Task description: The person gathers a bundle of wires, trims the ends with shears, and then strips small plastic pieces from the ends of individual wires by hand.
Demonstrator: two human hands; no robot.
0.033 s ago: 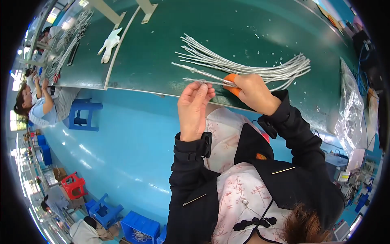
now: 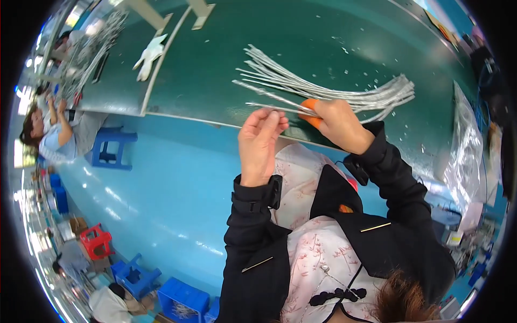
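Note:
A silver cable [image 2: 269, 96] runs out from between the fingers of my right hand [image 2: 342, 125], which is closed on it. Orange coverings show at that hand's fingertips. Another thin silver strand [image 2: 253, 104] lies just below the cable and passes over the fingertips of my left hand [image 2: 261, 137]. The left thumb and forefinger are pinched together on this strand; whether it joins the held cable is hidden. Behind both hands, a loose bundle of silver cables [image 2: 323, 90] lies curved on the green table [image 2: 215, 59].
Small pale scraps dot the tabletop. A white glove [image 2: 149, 56] lies by the table divider at left, with another cable pile [image 2: 102, 46] beyond it. Clear plastic sheeting [image 2: 464, 145] hangs at right. A person [image 2: 59, 132] works at far left near a blue stool [image 2: 114, 148].
The view has shifted very slightly. Both hands keep the same hold on the cable and strand.

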